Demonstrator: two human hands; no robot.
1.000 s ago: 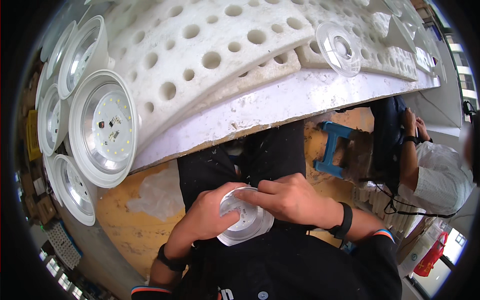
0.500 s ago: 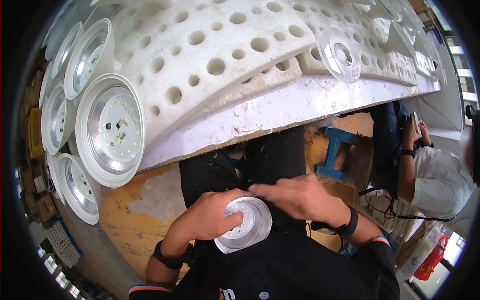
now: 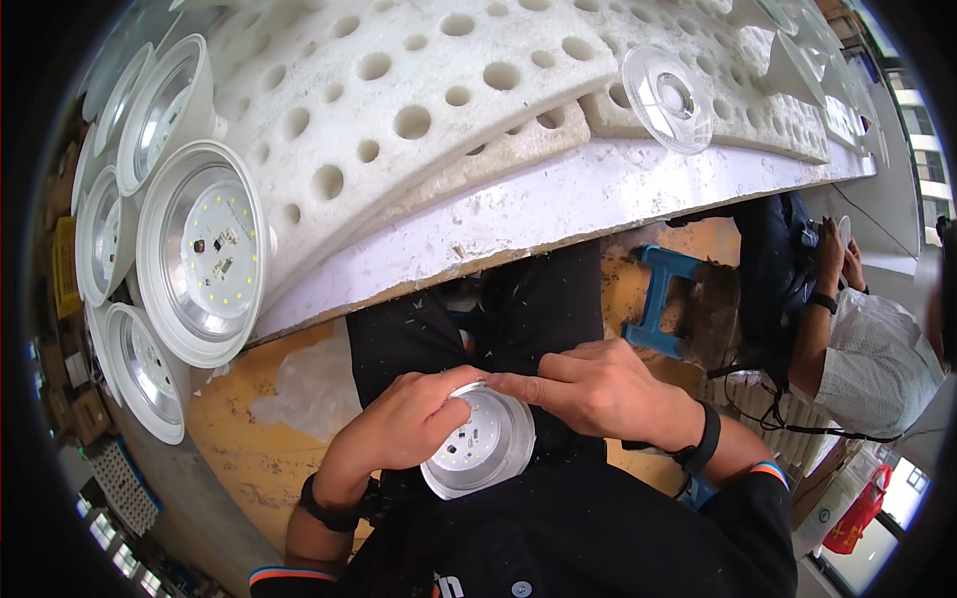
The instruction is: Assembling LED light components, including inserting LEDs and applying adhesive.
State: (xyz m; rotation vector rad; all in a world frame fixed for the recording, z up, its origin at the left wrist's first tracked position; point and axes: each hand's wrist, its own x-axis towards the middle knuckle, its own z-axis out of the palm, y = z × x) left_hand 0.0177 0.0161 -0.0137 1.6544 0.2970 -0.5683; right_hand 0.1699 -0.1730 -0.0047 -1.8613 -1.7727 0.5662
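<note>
In my lap, a white lamp housing (image 3: 503,468) with a shiny inside and a round LED board (image 3: 471,444) faces up, tilted. My left hand (image 3: 414,414) is closed on its left side, the thumb reaching inside over the board and the index finger along the far rim. Over that rim lies the stretched index finger of my right hand (image 3: 588,392), its tip meeting the left index fingertip. The other right fingers are loosely curled, the thumb is hidden, and I see nothing in that hand.
Several similar lamp housings (image 3: 204,254) stand at the left. White foam trays with holes (image 3: 429,90) cover the table (image 3: 469,229), with a clear round cover (image 3: 668,100) on one. A blue stool (image 3: 658,299) and another person (image 3: 867,334), holding something small, are at the right.
My right hand has moved slightly left and down; its blurred fingers now rest at the housing's far rim. My left hand keeps its hold. The view has shifted a little.
</note>
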